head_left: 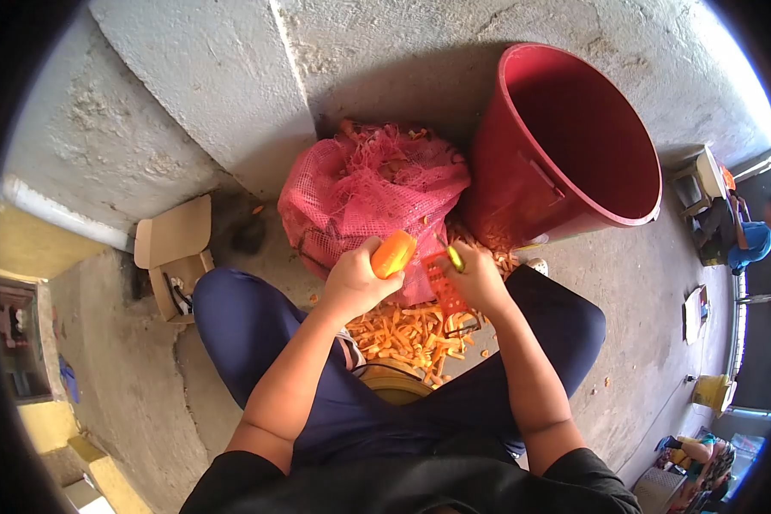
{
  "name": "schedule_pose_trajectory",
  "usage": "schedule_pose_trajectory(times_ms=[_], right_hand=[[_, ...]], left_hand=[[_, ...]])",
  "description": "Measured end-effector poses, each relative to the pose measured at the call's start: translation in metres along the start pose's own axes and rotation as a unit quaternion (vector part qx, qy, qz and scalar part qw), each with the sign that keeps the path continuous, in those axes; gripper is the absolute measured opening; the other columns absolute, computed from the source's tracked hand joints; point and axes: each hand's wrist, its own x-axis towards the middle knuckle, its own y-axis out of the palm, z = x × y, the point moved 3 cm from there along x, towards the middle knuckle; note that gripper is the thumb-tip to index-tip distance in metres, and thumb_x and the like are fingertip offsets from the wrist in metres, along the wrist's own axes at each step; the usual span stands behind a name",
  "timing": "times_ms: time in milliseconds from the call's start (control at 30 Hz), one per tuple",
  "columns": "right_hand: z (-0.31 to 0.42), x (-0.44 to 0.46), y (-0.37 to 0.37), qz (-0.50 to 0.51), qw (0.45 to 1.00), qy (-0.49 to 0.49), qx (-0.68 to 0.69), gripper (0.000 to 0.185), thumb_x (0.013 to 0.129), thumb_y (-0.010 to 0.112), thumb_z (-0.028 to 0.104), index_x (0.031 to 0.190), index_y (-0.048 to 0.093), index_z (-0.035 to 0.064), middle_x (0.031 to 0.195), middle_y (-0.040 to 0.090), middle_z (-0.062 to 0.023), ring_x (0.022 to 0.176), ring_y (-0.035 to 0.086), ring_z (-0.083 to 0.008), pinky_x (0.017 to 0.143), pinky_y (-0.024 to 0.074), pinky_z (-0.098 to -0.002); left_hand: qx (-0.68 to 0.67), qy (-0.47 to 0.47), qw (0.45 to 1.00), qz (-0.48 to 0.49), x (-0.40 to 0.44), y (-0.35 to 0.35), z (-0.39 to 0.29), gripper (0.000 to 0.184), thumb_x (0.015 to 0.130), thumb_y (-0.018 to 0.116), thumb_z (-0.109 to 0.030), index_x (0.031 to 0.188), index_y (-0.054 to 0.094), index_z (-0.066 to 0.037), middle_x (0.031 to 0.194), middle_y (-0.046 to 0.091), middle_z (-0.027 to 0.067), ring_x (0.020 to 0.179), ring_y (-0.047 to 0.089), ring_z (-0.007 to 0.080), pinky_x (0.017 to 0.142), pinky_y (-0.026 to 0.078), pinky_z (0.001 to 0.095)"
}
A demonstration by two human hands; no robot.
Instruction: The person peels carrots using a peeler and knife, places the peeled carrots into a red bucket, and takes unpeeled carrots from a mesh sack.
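Left hand (351, 284) wraps firmly round an orange vegetable (394, 254), its far part sticking out past the fingers. Right hand (480, 281) is just beside, closed on a yellow-green handle (456, 259); vegetable sits to its left, gap between. Orange peelings (398, 336) lie heaped on floor (634, 291) below, between the legs. Beyond: pink mesh sack (373, 193), then red bin (507, 167) at its right.

No lettering, label, number or sign can be read here.
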Motion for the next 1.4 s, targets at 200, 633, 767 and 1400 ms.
schedule_pose_trajectory(times_ms=[200, 633, 767, 1400], right_hand=[[-0.007, -0.007, 0.016, 0.051, 0.998, -0.005, 0.028, 0.024, 0.078, 0.056, 0.027, 0.078, 0.052, 0.0029, 0.063, 0.053, -0.0205, 0.063, 0.053, -0.0377, 0.055, 0.0406, -0.0409], [-0.005, -0.004, 0.020, 0.053, 0.998, -0.014, -0.021, 0.019, 0.076, 0.053, 0.020, 0.075, 0.050, 0.0011, 0.065, 0.054, -0.0223, 0.066, 0.054, -0.0392, 0.058, 0.0411, -0.0443], [-0.020, 0.002, 0.030, 0.063, 0.997, -0.009, -0.038, 0.019, 0.075, 0.050, 0.018, 0.077, 0.052, 0.0001, 0.067, 0.055, -0.0226, 0.067, 0.054, -0.0394, 0.060, 0.0424, -0.0445], [-0.039, 0.009, 0.074, 0.168, 0.840, 0.069, 0.512, 0.018, 0.082, 0.049, 0.013, 0.095, 0.054, 0.0015, 0.091, 0.058, -0.0092, 0.080, 0.059, -0.0162, 0.069, 0.0487, -0.0252]], left_hand=[[-0.001, 0.057, 0.998, -0.026, 0.002, 0.002, -0.006, 0.031, 0.062, 0.069, -0.016, 0.085, 0.051, -0.005, 0.072, 0.057, 0.0164, 0.071, 0.057, 0.0332, 0.060, 0.044, 0.0368], [0.110, 0.144, 0.983, -0.039, 0.003, 0.005, -0.018, 0.023, 0.063, 0.067, -0.013, 0.081, 0.054, -0.006, 0.070, 0.058, 0.0131, 0.066, 0.057, 0.0311, 0.056, 0.045, 0.0358], [0.123, 0.136, 0.983, -0.001, 0.001, 0.001, -0.019, 0.024, 0.062, 0.068, -0.015, 0.081, 0.055, -0.006, 0.070, 0.058, 0.0125, 0.066, 0.058, 0.0303, 0.057, 0.046, 0.0355], [-0.063, 0.298, 0.952, 0.015, -0.013, 0.010, -0.052, 0.041, 0.057, 0.074, -0.010, 0.094, 0.056, -0.009, 0.093, 0.051, 0.0082, 0.087, 0.049, 0.0230, 0.078, 0.039, 0.0330]])
